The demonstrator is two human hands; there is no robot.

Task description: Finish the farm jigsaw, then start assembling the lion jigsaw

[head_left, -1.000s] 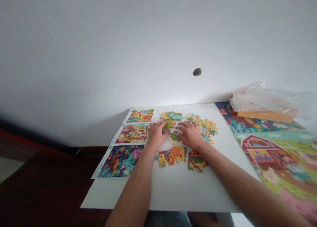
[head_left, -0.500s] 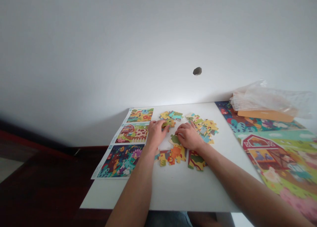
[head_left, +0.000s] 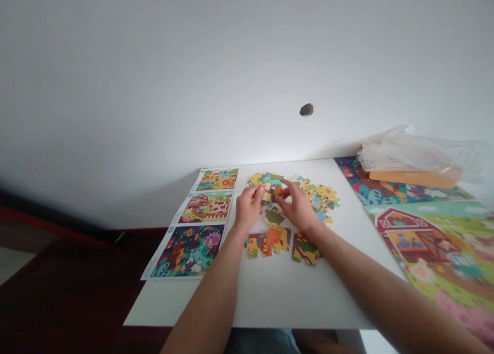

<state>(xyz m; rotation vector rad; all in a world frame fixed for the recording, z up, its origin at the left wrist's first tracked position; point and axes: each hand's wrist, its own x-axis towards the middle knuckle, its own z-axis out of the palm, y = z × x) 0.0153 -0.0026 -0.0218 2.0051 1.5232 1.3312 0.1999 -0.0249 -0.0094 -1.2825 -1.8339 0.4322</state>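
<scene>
The left hand [head_left: 249, 207] is narrowed to a pinch, thumb and fingertips closed on a small yellow puzzle piece [head_left: 267, 192] held just above the pile. The right hand [head_left: 297, 209] comes in from the other side with its fingers spread and its tips beside a small orange puzzle piece [head_left: 277, 191], close to the left hand's pinch. Whether it grips that piece or only touches it, I cannot tell.

Directly under and beside the hands lie the loose jigsaw pieces [head_left: 320, 197], in a scattered heap of yellow, teal and green. Just below the hands sits a single green and cream piece [head_left: 274, 216]. Nearer the person, 2 joined groups of pieces rest apart from each other: an orange and yellow group [head_left: 269, 242] and a red and green group [head_left: 304, 249].

All of this lies on the white worktop [head_left: 278, 297]. Left of the hands, a printed sheet [head_left: 189, 251] with 3 stacked pictures lies flat along the worktop's edge. To the right, a finished farm-scene puzzle [head_left: 436, 246] runs past the worktop's corner. Beyond it, a crumpled clear plastic bag [head_left: 420, 156] lies on an orange box [head_left: 412, 179], against the wall.
</scene>
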